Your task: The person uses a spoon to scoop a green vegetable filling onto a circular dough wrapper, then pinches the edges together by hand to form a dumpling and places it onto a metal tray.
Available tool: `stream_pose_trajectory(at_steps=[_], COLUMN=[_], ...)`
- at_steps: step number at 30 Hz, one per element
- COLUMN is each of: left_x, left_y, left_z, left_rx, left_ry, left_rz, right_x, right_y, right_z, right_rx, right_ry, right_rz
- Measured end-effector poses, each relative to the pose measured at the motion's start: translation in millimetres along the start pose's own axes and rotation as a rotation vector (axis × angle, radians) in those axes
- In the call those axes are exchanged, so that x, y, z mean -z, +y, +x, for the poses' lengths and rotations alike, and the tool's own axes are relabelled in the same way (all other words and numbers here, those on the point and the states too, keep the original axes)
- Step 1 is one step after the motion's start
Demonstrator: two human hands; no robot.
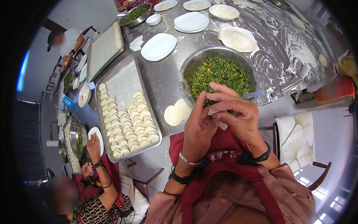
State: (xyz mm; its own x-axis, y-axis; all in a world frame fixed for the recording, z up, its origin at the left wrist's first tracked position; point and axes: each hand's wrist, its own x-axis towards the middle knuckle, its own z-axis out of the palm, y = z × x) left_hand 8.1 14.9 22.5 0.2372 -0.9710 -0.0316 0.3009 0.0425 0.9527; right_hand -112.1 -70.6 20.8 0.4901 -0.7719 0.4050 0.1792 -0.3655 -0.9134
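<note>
My left hand (197,128) and my right hand (239,114) meet in front of my apron, both pinching a folded dough wrapper (223,125). Most of the wrapper is hidden by my fingers, so any filling inside cannot be seen. Just beyond my hands stands a large steel bowl (185,71) of chopped green and yellow filling (221,75). The flat blade of a spatula or knife (254,94) lies across its right rim. Round dough wrappers (174,113) overlap on the table left of the bowl, near the edge.
A metal tray (123,75) holds rows of crescent dumplings (128,126) at left. White plates (159,47) and a plate of wrappers (237,37) lie beyond on the floury steel table (156,92). A co-worker's hand (93,145) touches a plate at lower left. A chair (296,140) stands at right.
</note>
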Motion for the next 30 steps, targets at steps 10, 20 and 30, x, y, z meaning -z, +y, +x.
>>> stream_pose_trajectory(at_steps=[10, 20, 30], left_x=[12.7, 18.0, 18.7], left_y=[-4.8, -3.6, 5.1], left_z=[-0.9, -7.9, -22.4], left_rx=[-0.061, 0.038, 0.033], left_ry=[-0.080, -0.135, -0.025], left_rz=[0.227, -0.044, -0.098], right_x=[1.1, -1.3, -12.9], right_y=[-1.2, -11.2, -10.7], right_z=[5.9, 14.5, 11.1], right_rx=[0.142, -0.006, 0.065], right_ry=[-0.109, -0.331, -0.305], right_rz=[-0.186, -0.013, -0.013])
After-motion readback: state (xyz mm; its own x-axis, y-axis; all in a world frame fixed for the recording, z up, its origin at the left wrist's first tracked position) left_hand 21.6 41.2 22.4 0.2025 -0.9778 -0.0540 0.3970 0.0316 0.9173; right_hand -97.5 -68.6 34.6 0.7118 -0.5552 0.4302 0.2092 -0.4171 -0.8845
